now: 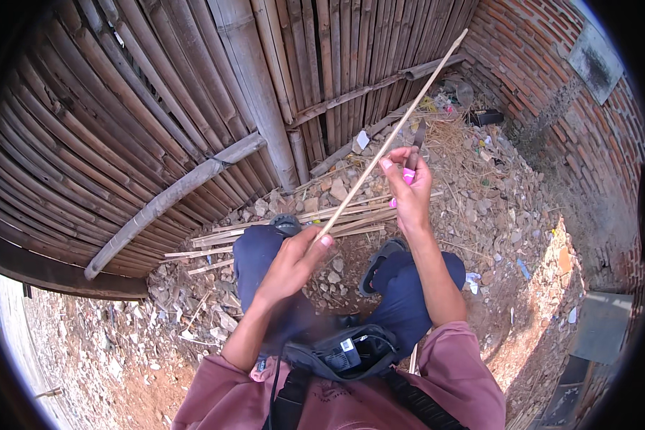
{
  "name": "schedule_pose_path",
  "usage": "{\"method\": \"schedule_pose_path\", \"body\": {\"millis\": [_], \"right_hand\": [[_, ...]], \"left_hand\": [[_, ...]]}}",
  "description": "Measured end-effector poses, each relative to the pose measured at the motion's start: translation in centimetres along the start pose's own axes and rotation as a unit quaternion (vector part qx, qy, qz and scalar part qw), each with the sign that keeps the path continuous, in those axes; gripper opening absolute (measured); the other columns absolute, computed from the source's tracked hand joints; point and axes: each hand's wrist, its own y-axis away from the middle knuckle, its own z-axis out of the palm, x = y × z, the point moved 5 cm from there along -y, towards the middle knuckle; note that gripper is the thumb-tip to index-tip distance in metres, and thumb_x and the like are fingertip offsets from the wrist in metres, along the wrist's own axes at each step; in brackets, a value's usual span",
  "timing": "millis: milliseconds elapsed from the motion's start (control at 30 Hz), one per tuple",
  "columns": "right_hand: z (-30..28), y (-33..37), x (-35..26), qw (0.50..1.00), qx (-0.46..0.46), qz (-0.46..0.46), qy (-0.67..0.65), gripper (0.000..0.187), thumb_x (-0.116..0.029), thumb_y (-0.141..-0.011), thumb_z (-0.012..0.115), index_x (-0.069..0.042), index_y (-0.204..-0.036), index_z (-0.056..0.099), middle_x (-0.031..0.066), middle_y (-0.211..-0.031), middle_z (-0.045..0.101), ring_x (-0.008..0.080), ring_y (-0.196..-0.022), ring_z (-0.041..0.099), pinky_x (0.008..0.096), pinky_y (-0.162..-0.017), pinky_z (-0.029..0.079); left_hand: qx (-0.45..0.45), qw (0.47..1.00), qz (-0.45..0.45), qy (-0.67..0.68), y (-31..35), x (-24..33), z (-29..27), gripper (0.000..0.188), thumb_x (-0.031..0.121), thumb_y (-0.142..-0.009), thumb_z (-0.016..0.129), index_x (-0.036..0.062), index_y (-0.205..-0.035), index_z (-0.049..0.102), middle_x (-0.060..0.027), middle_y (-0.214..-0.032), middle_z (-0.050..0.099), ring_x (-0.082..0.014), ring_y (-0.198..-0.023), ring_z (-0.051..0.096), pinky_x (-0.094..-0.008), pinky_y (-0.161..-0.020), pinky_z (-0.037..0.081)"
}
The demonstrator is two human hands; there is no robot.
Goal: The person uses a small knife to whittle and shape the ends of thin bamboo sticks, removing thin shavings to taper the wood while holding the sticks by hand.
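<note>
A long, pale bamboo stick [371, 167] slants from my left hand up toward the far right. Near its lower end my left hand [294, 261] is closed around it, the thumb lying along the top. In my right hand [410, 188] is a knife [419, 136] with a dark blade pointing away from me and a pink handle partly hidden by the fingers. The right fingertips are at the stick's side, about midway along; whether they press on it I cannot tell. Several split bamboo strips [215, 240] lie on the ground between and beyond my feet.
A bamboo-slat wall [150, 86] with a thick post [254, 79] and a cross pole [179, 190] rises ahead and left. To the right stands a brick wall [537, 64]. Rubble [473, 208], dry straw and litter cover the ground. A black pouch [344, 351] sits at my waist.
</note>
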Motion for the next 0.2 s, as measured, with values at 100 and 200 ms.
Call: {"method": "schedule_pose_path", "body": {"millis": [100, 200], "right_hand": [[-1.0, -0.2, -0.3, 0.997, -0.009, 0.011, -0.075, 0.02, -0.006, -0.099, 0.074, -0.007, -0.117, 0.065, 0.0029, -0.101, 0.069, 0.0052, -0.074, 0.058, 0.0208, -0.065, 0.045], [-2.0, -0.6, -0.7, 0.993, -0.009, 0.017, -0.114, 0.023, -0.007, -0.1, 0.073, -0.008, -0.121, 0.063, 0.0063, -0.106, 0.069, 0.0081, -0.083, 0.06, 0.0227, -0.073, 0.048]], "left_hand": [[-0.052, 0.993, -0.058, 0.085, -0.5, 0.2, 0.0, 0.038, 0.038, -0.116, 0.049, 0.0047, -0.116, 0.065, 0.008, -0.072, 0.042, -0.0025, -0.06, 0.034, -0.0239, -0.051, 0.026], [-0.051, 0.986, -0.079, 0.138, -1.1, -0.4, -0.5, 0.039, 0.04, -0.116, 0.048, 0.0052, -0.117, 0.066, 0.0087, -0.072, 0.041, -0.0025, -0.06, 0.034, -0.0231, -0.05, 0.028]]}}
